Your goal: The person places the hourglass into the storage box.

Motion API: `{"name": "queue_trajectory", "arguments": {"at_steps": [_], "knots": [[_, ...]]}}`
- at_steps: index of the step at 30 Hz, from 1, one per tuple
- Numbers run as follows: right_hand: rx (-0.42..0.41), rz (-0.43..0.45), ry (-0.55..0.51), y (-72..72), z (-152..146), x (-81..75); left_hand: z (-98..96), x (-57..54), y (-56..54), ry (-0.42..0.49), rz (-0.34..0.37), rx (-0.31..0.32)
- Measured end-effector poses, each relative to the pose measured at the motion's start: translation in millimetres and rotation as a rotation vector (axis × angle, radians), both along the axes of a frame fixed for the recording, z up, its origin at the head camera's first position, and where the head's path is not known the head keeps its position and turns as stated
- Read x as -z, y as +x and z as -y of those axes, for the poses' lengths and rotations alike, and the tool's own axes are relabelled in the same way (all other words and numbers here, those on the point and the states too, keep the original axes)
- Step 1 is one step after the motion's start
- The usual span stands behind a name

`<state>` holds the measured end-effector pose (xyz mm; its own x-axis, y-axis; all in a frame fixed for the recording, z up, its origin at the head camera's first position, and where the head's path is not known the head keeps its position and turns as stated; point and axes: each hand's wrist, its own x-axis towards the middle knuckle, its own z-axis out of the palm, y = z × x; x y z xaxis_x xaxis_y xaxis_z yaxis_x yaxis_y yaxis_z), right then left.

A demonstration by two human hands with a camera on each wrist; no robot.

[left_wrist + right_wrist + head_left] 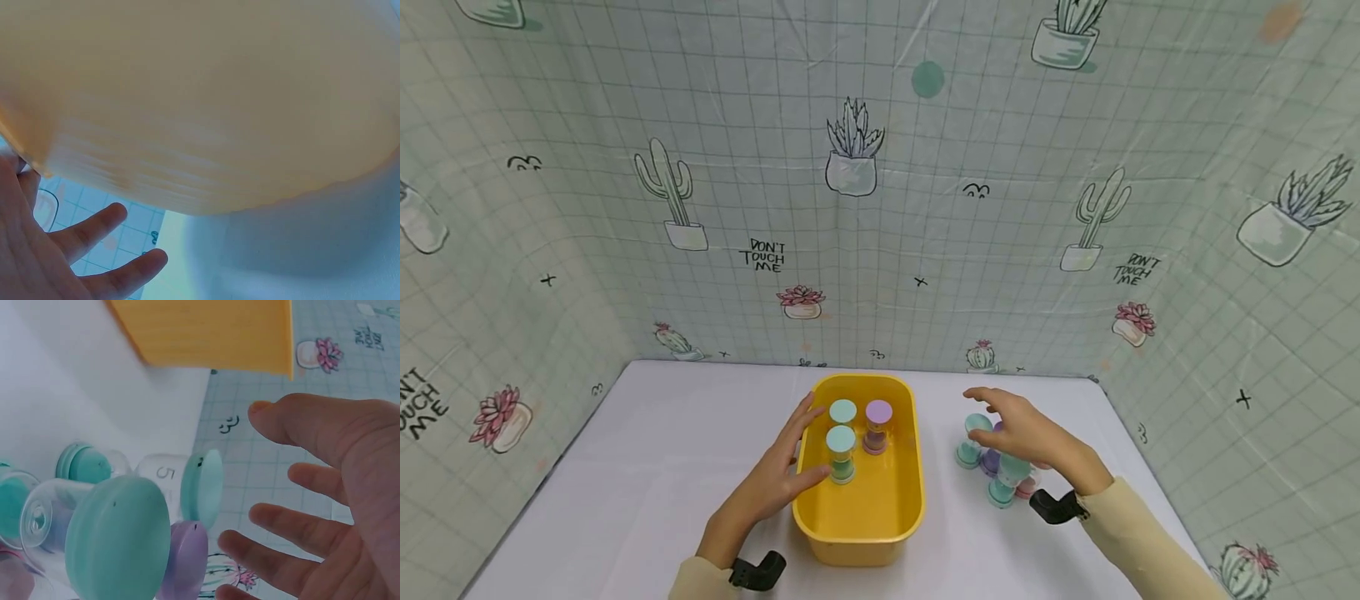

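A yellow plastic bin (859, 508) stands in the middle of the white table. Inside it, toward the back, are two teal-capped sand timers (841, 450) and a purple-capped one (877, 425), all upright. My left hand (775, 475) is at the bin's left rim, thumb over the edge; the left wrist view shows two fingers (94, 234) extended beside the bin's wall. My right hand (1018, 429) hovers, fingers spread and empty, over a cluster of sand timers. Teal-capped (119, 537) and purple-capped timers (187, 559) show there, one teal-capped timer (203, 487) marked 5.
The clustered timers stand right of the bin, partly hidden by my right hand and forearm; a pink-based one (1025, 487) is among them. A grid-patterned cloth (880, 225) with cactus drawings surrounds the white table (685, 450) at the back and sides.
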<state>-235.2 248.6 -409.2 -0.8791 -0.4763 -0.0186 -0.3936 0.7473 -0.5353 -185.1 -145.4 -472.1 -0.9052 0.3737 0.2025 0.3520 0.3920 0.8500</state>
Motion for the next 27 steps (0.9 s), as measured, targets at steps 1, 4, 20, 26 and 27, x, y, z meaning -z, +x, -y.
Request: {"name": "queue_trajectory", "arguments": {"at_steps": [1,4,20,26,27], "knots": [[-0.002,0.011,0.007,-1.3,-1,1.1,-0.2,0.2,0.3,-0.001,0.002,-0.001],[-0.009,0.032,0.023,-5.7,-3,4.9,-0.1,1.2,0.6,-0.014,0.004,-0.010],[-0.040,0.102,0.113,-20.7,-12,11.3,-2.5,2.8,-3.1,-0.022,-0.023,-0.012],[-0.085,0.100,0.131,-24.8,-9,12.1,-2.3,1.2,-3.2,-0.023,-0.028,-0.012],[-0.084,0.105,0.131,-24.9,-8,12.4,-2.5,1.0,-3.3,-0.022,-0.026,-0.010]]}}
